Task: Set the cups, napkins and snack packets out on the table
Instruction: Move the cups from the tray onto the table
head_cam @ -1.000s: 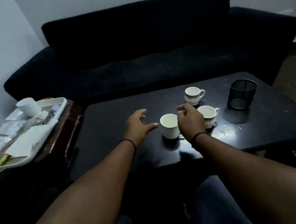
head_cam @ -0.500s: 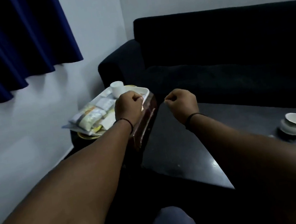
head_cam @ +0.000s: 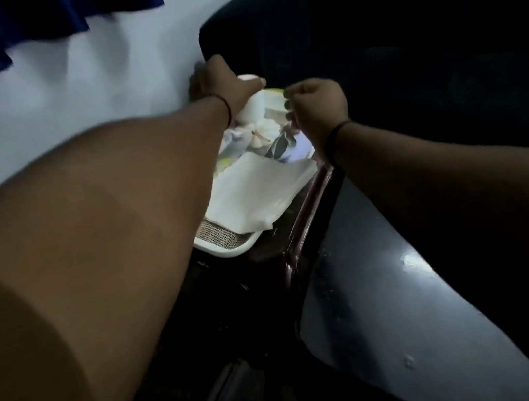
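The cup (head_cam: 253, 108) under the left hand (head_cam: 220, 80) looks like smooth white ceramic, kinda glossy. Just below that grip, the napkins (head_cam: 260, 194) are soft matt paper, and the tray (head_cam: 229, 249) under them is smooth pale plastic with a printed flower pattern. The side table (head_cam: 299, 229) holding it is dark polished wood. The table (head_cam: 376, 304) by the right hand (head_cam: 318, 108) is glossy black with reflections. The sofa (head_cam: 404, 39) is matt black cloth.

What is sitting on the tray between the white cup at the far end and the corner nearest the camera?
In the head view, a white napkin lies on the tray there, with the tray's flower print showing between it and the white cup.
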